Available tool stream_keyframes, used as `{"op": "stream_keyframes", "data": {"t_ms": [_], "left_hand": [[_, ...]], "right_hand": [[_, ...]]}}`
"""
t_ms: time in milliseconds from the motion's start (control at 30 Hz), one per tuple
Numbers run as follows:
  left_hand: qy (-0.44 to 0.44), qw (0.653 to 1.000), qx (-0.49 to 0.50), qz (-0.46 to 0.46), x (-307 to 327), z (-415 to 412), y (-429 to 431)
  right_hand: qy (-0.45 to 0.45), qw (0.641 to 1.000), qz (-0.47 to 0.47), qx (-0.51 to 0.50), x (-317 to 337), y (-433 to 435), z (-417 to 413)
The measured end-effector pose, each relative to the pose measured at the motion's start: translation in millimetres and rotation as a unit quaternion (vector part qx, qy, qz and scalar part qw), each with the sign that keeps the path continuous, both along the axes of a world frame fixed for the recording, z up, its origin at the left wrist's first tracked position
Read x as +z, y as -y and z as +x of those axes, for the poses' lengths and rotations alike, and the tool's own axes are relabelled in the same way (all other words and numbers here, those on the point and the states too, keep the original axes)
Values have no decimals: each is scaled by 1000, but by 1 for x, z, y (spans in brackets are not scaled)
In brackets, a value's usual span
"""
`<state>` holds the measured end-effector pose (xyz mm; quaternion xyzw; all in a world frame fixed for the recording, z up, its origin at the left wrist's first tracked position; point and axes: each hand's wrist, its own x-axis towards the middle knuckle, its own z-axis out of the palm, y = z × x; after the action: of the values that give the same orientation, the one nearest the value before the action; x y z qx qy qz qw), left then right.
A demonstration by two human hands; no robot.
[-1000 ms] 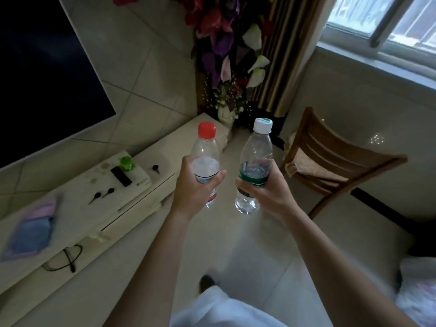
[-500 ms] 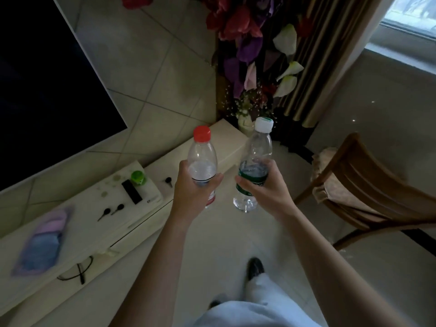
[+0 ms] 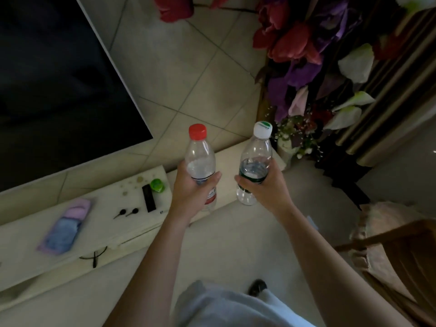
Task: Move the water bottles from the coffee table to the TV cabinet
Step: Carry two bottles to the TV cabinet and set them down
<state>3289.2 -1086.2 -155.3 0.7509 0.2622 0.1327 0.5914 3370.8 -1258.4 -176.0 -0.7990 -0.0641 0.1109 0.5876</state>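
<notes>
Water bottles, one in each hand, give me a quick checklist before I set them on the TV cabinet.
1. Left hand wrapped firmly around red-capped bottle: ok.
2. Right hand wrapped around white-capped bottle: ok.
3. Both caps on: ok; tightness cannot tell.
4. Both bottles roughly upright: ok.
5. Bare spot on TV cabinet behind the bottles: ok.
6. Keep away from black remote and green object: ok, both lie left of the left hand.

No lettering on either bottle label [image 3: 252,179] can be read; both are blurred.
</notes>
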Motion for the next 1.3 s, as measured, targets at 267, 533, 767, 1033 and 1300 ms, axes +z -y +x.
{"op": "stream_keyframes", "data": {"t_ms": [267,533,767,1033,1300], "left_hand": [[-28,999,32,4,-22,45,-50],[-31,999,34,4,-46,136,-121],[-52,997,51,23,-73,190,-161],[-123,989,82,5,-132,239,-174],[-197,972,127,16,-232,270,-197]], "right_hand": [[-36,997,-40,60,-23,-57,59],[-11,991,-78,108,-20,-132,144],[-21,991,-73,106,-42,-168,192],[-48,988,-103,99,-112,-192,256],[-69,983,-131,110,-223,-222,304]]}}
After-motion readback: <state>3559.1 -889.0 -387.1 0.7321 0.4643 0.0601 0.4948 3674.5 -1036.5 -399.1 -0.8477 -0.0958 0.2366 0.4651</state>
